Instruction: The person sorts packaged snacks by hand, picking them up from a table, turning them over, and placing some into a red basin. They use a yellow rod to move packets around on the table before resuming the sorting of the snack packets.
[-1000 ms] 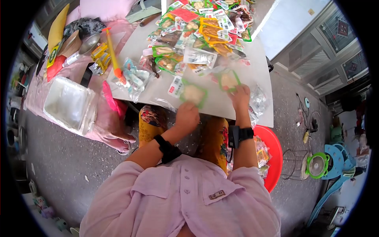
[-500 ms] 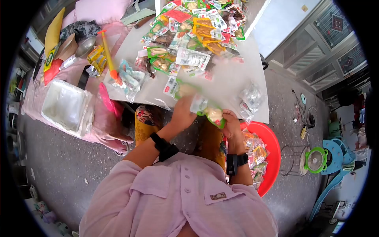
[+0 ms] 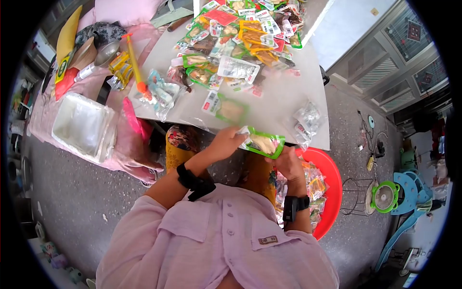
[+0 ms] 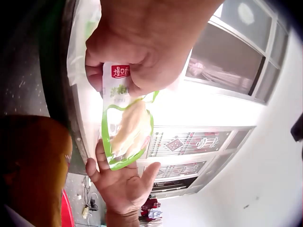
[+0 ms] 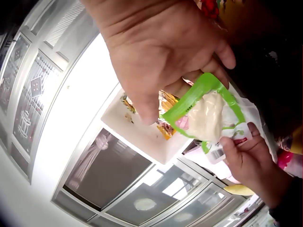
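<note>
Below desk [image 3: 284, 103] edge: green-edged snack packet [image 3: 262, 143], left hand [image 3: 224, 143] pinching one end, right hand [image 3: 290, 164] curled round other; red basin [image 3: 332, 178], 4 o'clock, part-filled; packet heap [image 3: 240, 33], 12 o'clock, undiminished.

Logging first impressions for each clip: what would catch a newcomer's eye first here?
The green-edged packet, held over the person's lap by both hands: the left hand pinches its label end, the right hand grips the other. Behind it, a colourful heap of snack packets covers the far part of the white table, and a red basin of more packets sits on the floor by the right arm.
</note>
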{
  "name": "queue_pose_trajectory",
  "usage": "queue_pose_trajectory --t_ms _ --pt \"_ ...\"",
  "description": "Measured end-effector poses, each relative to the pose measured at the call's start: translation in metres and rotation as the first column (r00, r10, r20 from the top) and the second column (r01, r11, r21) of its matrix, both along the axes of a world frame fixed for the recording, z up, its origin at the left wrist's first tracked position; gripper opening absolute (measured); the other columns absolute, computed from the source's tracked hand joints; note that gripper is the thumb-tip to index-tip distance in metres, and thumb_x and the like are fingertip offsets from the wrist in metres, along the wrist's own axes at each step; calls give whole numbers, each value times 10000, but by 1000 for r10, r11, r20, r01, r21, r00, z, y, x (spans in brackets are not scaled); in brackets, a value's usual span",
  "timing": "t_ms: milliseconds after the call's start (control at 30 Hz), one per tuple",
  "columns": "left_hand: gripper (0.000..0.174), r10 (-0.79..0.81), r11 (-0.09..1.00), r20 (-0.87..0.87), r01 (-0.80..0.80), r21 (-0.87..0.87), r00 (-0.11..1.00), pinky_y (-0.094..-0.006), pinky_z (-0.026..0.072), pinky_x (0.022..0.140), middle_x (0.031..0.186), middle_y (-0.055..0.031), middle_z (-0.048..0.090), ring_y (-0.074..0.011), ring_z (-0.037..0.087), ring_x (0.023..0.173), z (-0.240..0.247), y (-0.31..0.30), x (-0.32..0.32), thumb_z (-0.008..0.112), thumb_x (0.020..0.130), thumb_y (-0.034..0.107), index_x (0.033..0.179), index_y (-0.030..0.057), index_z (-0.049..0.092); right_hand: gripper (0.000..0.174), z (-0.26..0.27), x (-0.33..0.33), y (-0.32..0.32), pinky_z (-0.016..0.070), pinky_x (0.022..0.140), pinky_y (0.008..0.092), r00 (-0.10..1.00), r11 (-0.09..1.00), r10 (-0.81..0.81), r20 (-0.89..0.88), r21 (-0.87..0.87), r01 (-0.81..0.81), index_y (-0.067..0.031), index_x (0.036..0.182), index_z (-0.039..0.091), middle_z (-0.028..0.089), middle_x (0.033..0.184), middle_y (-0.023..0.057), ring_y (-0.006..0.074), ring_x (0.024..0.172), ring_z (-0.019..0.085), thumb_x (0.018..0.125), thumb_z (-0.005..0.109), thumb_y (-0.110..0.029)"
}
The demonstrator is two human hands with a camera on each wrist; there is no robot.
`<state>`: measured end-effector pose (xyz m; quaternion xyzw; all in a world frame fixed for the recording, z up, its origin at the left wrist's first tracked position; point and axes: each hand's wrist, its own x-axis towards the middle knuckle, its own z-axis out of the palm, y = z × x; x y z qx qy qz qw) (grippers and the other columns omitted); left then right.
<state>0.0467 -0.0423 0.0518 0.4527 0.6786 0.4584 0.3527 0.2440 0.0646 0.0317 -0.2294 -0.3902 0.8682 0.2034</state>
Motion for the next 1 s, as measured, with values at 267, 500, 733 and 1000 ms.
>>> queue_pose_trajectory --t_ms 267,500,733,1000 --pt "262 61 998 -43 -59 38 997 -260 400 572 709 -44 511 -107 479 643 -29 20 -1 558 751 206 911 5 503 219 -5 -9 3 456 483 223 914 940 -293 281 261 221 -43 994 494 551 834 34 126 647 535 791 513 -125" --pt "264 170 985 -602 -145 90 781 -403 410 683 894 -151 514 -323 499 801 -29 15 -5 560 666 234 831 33 516 240 -6 -17 -2 466 499 252 808 859 -511 292 160 486 -69 1020 434 528 892 62 159 692 537 799 494 -139" --pt "156 138 988 -642 -147 39 755 -413 415 597 739 -174 499 -352 501 683 -48 25 -14 517 686 168 710 17 492 234 -6 -39 -13 470 527 237 804 866 -490 336 289 407 -56 1008 462 536 872 49 116 714 531 809 472 -179" --pt "140 240 971 -583 -195 140 776 -427 394 566 682 -163 493 -347 489 649 -28 22 -11 477 726 150 675 20 464 261 -21 -48 -5 432 494 222 829 874 -383 406 451 183 -74 1029 469 542 822 23 118 661 532 784 471 -163"
